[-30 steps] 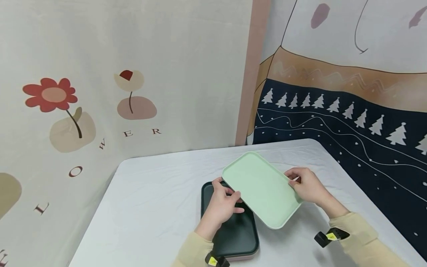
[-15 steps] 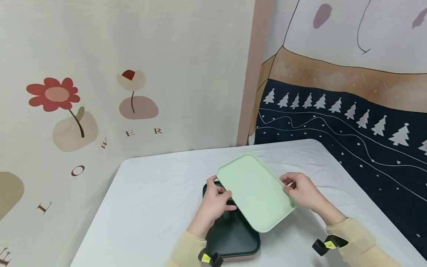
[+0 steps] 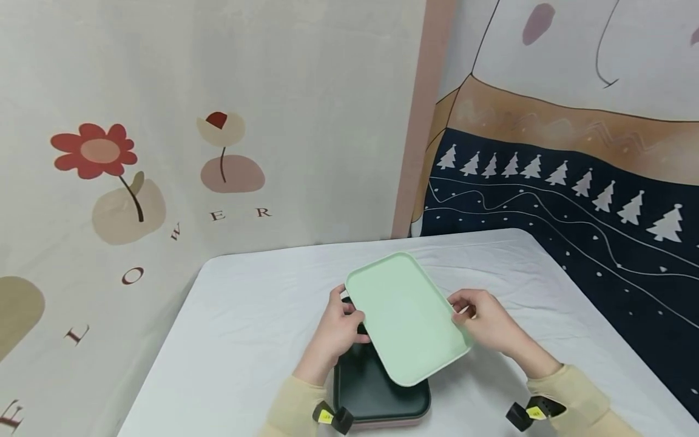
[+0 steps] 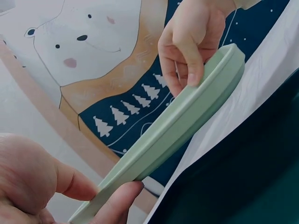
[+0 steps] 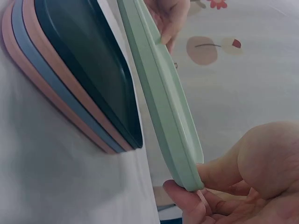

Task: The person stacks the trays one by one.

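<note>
A light green rectangular tray (image 3: 409, 321) is held in the air, turned at an angle above a stack of trays. The left hand (image 3: 337, 325) pinches its left edge between thumb and fingers, and the right hand (image 3: 483, 318) pinches the right edge. Below it lies a dark green tray (image 3: 377, 391), top of the stack and partly covered by the green one. In the right wrist view, a blue tray (image 5: 44, 70) and pink trays show beneath the dark one. A gap separates the green tray (image 5: 159, 93) from the stack there.
The stack stands on a table with a white cloth (image 3: 251, 340). Behind the table hangs a pale curtain (image 3: 317, 121) printed with flowers and letters. A dark blue cloth (image 3: 546, 206) with white trees hangs at the right.
Both hands have carried the green tray leftward and slightly nearer, so it covers more of the dark green tray. The tray has turned a little. The stack stays in place.
</note>
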`<state>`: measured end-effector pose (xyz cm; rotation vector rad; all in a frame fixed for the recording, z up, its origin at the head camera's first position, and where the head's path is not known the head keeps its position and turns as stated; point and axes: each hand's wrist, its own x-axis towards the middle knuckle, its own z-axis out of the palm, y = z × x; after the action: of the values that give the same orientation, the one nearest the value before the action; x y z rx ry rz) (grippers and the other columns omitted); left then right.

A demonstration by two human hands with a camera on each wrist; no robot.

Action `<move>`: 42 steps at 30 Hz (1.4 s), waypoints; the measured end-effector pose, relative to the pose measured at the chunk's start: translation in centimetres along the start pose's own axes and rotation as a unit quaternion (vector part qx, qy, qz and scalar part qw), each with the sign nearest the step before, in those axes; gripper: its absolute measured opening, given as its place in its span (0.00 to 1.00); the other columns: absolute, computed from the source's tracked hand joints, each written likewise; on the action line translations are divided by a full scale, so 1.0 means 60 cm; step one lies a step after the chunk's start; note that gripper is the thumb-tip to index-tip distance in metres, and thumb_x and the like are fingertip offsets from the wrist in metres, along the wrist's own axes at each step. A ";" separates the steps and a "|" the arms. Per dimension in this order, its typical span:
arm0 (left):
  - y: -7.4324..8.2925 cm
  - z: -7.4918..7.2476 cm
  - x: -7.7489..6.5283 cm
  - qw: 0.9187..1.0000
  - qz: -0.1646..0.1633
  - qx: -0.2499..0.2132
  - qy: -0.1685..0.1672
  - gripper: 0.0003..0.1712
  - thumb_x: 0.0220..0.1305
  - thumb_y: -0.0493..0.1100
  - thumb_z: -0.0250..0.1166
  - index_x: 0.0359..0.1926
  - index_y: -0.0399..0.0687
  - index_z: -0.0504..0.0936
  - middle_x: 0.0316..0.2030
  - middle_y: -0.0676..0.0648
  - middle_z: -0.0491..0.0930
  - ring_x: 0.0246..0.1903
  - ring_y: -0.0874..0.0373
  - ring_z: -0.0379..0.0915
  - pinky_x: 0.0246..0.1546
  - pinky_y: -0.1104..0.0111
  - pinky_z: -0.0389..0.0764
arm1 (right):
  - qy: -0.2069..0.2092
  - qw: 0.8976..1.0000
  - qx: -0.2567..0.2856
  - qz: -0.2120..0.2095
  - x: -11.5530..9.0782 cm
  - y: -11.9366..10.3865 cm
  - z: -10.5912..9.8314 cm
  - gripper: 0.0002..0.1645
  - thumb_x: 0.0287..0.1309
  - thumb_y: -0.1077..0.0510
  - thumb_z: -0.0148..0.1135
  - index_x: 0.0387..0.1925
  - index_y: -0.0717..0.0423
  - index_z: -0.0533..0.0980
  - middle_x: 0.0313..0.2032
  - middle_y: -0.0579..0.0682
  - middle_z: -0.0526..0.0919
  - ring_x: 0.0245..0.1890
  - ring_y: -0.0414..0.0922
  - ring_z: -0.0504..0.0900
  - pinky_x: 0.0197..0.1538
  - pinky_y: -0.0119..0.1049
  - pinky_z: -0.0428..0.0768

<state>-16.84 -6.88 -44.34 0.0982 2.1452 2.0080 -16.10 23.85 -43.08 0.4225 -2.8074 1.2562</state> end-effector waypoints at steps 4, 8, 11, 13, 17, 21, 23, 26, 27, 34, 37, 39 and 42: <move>-0.001 -0.012 0.000 1.000 0.001 0.014 0.007 0.43 0.74 0.32 0.53 0.83 0.42 0.46 0.50 0.33 0.71 0.38 0.48 0.81 0.33 0.56 0.90 | -0.014 1.000 0.014 0.009 -0.001 -0.004 0.010 0.13 0.59 0.74 0.66 0.46 0.66 0.84 0.36 0.51 0.83 0.33 0.45 0.79 0.33 0.35 0.81; -0.002 -0.024 0.001 1.000 -0.004 0.018 0.014 0.44 0.71 0.32 0.53 0.84 0.42 0.48 0.50 0.35 0.68 0.40 0.48 0.79 0.31 0.56 0.89 | -0.033 0.998 0.043 0.019 -0.003 -0.007 0.020 0.13 0.59 0.74 0.66 0.47 0.68 0.84 0.35 0.51 0.82 0.32 0.46 0.80 0.31 0.35 0.82; -0.004 -0.033 0.002 0.999 -0.009 0.024 0.018 0.44 0.69 0.31 0.54 0.83 0.42 0.51 0.50 0.35 0.67 0.40 0.48 0.79 0.31 0.56 0.89 | -0.044 0.997 0.068 0.018 -0.006 -0.010 0.028 0.15 0.59 0.74 0.66 0.48 0.72 0.83 0.35 0.52 0.82 0.32 0.47 0.82 0.29 0.35 0.83; -0.006 -0.039 0.003 0.999 -0.013 0.030 0.019 0.44 0.68 0.31 0.54 0.83 0.42 0.52 0.50 0.35 0.68 0.40 0.47 0.79 0.31 0.56 0.89 | -0.050 0.995 0.080 0.015 -0.008 -0.012 0.033 0.17 0.58 0.74 0.66 0.51 0.74 0.81 0.36 0.53 0.82 0.32 0.46 0.82 0.28 0.36 0.84; -0.012 -0.052 0.004 0.999 -0.021 0.040 0.016 0.43 0.68 0.31 0.54 0.83 0.44 0.54 0.50 0.35 0.68 0.38 0.47 0.78 0.31 0.57 0.90 | -0.066 0.992 0.105 0.020 -0.014 -0.018 0.042 0.24 0.59 0.74 0.66 0.57 0.77 0.77 0.36 0.54 0.80 0.31 0.47 0.81 0.26 0.38 0.85; -0.016 -0.063 0.003 0.998 -0.022 0.050 0.010 0.43 0.69 0.31 0.55 0.83 0.43 0.55 0.50 0.33 0.69 0.39 0.46 0.79 0.31 0.57 0.90 | -0.087 0.987 0.133 0.033 -0.017 -0.021 0.052 0.31 0.60 0.73 0.68 0.64 0.77 0.72 0.36 0.56 0.79 0.29 0.48 0.81 0.25 0.41 0.86; -0.017 -0.067 0.003 0.998 -0.021 0.058 0.011 0.43 0.68 0.31 0.55 0.83 0.43 0.55 0.50 0.33 0.70 0.39 0.46 0.79 0.31 0.57 0.90 | -0.099 0.984 0.143 0.035 -0.019 -0.022 0.056 0.35 0.61 0.73 0.68 0.68 0.76 0.69 0.36 0.56 0.78 0.29 0.49 0.81 0.24 0.42 0.86; -0.020 -0.070 0.003 0.997 -0.027 0.068 0.016 0.43 0.68 0.30 0.56 0.83 0.44 0.56 0.51 0.33 0.71 0.39 0.46 0.78 0.31 0.58 0.90 | -0.118 0.980 0.157 0.034 -0.021 -0.024 0.061 0.40 0.61 0.73 0.68 0.73 0.76 0.64 0.37 0.57 0.76 0.28 0.48 0.80 0.24 0.44 0.86; -0.021 -0.071 0.003 0.997 -0.027 0.071 0.017 0.43 0.68 0.30 0.56 0.83 0.44 0.57 0.51 0.33 0.71 0.39 0.47 0.78 0.31 0.58 0.90 | -0.123 0.979 0.160 0.035 -0.022 -0.025 0.063 0.42 0.61 0.73 0.68 0.74 0.76 0.62 0.37 0.57 0.76 0.27 0.48 0.80 0.24 0.44 0.86; -0.024 -0.078 -0.004 0.997 -0.031 0.069 0.014 0.41 0.70 0.30 0.57 0.82 0.41 0.57 0.52 0.33 0.70 0.40 0.46 0.80 0.32 0.57 0.90 | -0.147 0.970 0.182 0.060 -0.023 -0.029 0.073 0.47 0.59 0.73 0.69 0.76 0.73 0.59 0.38 0.59 0.74 0.28 0.48 0.81 0.27 0.44 0.87; -0.025 -0.083 -0.006 0.997 -0.034 0.072 0.012 0.40 0.72 0.30 0.58 0.82 0.41 0.58 0.53 0.33 0.71 0.42 0.46 0.80 0.32 0.57 0.90 | -0.159 0.963 0.204 0.074 -0.025 -0.031 0.078 0.48 0.57 0.73 0.70 0.75 0.74 0.58 0.38 0.60 0.73 0.29 0.49 0.83 0.29 0.45 0.88; -0.026 -0.086 -0.007 0.996 -0.035 0.076 0.010 0.40 0.72 0.30 0.57 0.82 0.41 0.58 0.53 0.33 0.71 0.42 0.46 0.81 0.33 0.58 0.90 | -0.166 0.960 0.213 0.079 -0.026 -0.032 0.082 0.47 0.57 0.72 0.70 0.74 0.75 0.59 0.38 0.59 0.73 0.30 0.50 0.82 0.30 0.46 0.88; -0.027 -0.090 -0.008 0.996 -0.039 0.081 0.005 0.39 0.73 0.30 0.57 0.82 0.41 0.58 0.53 0.33 0.72 0.43 0.46 0.80 0.33 0.58 0.90 | -0.167 0.958 0.217 0.084 -0.029 -0.034 0.089 0.42 0.59 0.71 0.69 0.71 0.76 0.61 0.38 0.58 0.72 0.30 0.50 0.81 0.29 0.47 0.88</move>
<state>-17.25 -12.37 -45.61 0.0275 2.2795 1.7946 -13.50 19.01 -45.46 0.4541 -2.8621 2.0314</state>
